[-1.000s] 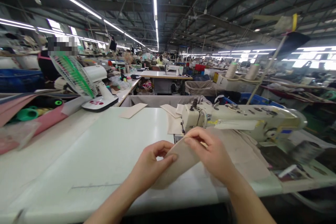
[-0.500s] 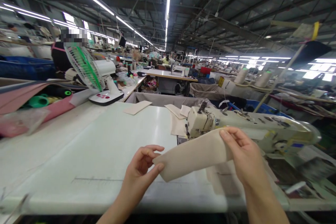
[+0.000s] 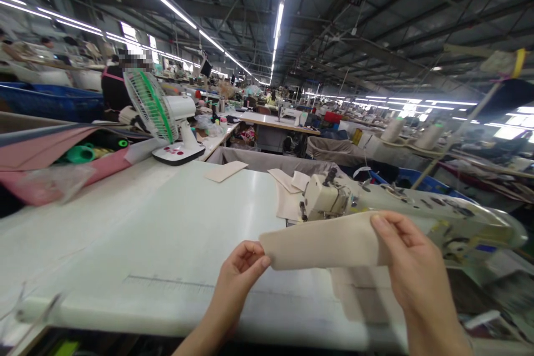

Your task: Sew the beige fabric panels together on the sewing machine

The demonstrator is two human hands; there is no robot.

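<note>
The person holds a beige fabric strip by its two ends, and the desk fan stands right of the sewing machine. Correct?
No: the desk fan stands left of the sewing machine, as the head view shows. The left hand and right hand do hold the beige fabric strip by its two ends.

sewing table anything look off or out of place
Nothing stands out. The beige fabric strip spans between the left hand and right hand and shows no visible damage. The sewing machine sits upright, with loose beige pieces beside it on the white table.
</note>
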